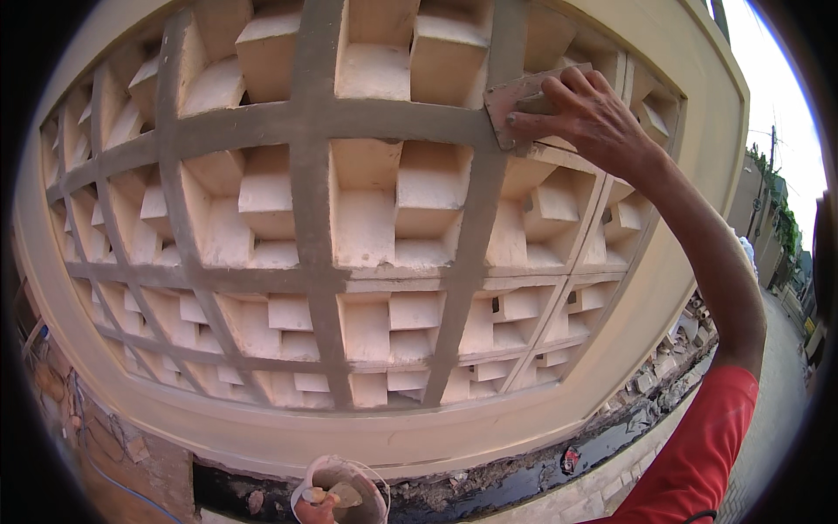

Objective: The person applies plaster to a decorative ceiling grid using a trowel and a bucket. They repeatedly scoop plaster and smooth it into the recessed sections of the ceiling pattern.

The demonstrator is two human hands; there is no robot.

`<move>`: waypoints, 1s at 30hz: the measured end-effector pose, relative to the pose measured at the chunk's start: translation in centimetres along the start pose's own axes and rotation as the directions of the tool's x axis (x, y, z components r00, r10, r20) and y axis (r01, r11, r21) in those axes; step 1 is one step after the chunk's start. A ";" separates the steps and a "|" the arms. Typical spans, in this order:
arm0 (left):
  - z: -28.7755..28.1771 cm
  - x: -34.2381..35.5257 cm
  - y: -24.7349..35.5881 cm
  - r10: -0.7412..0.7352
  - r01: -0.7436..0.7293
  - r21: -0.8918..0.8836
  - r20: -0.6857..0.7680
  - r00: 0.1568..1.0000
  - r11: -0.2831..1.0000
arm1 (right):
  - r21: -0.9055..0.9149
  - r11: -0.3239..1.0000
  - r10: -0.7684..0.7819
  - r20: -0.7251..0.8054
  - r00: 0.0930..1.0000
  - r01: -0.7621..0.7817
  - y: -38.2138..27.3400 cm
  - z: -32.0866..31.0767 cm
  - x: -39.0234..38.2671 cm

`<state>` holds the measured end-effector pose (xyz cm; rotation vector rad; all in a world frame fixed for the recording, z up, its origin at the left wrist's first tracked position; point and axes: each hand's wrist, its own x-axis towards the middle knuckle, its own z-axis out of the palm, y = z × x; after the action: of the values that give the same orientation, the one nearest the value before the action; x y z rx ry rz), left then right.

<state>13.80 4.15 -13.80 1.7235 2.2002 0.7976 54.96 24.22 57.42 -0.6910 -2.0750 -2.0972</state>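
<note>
Coating step in hand, by look: grey mortar on much of pale lattice wall. Right hand grips flat float, blade at upper rib crossing. Left hand low at bucket, beside small trowel; partly cut off, grip: cannot tell. Next move likely calls for even blade pressure toward bare right-side ribs.
</note>
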 end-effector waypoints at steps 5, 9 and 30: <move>-0.2 0.3 1.2 0.108 -0.124 -0.146 -0.111 0.988 0.981 | -0.224 0.973 0.048 -0.037 0.998 -0.055 5.3 1.1 -0.2; -4.7 1.8 5.4 -0.166 0.210 -0.323 0.160 0.973 0.923 | -0.139 0.981 0.131 -0.033 0.991 -0.134 4.5 -0.3 -0.6; -5.1 3.4 6.3 -0.296 0.318 -0.450 0.122 0.947 0.834 | -0.052 0.995 0.084 0.028 0.996 -0.082 0.2 0.2 -0.5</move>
<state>15.51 6.97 -5.68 1.1114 1.9666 1.0747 55.49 24.32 57.40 -0.8058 -1.9773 -2.1144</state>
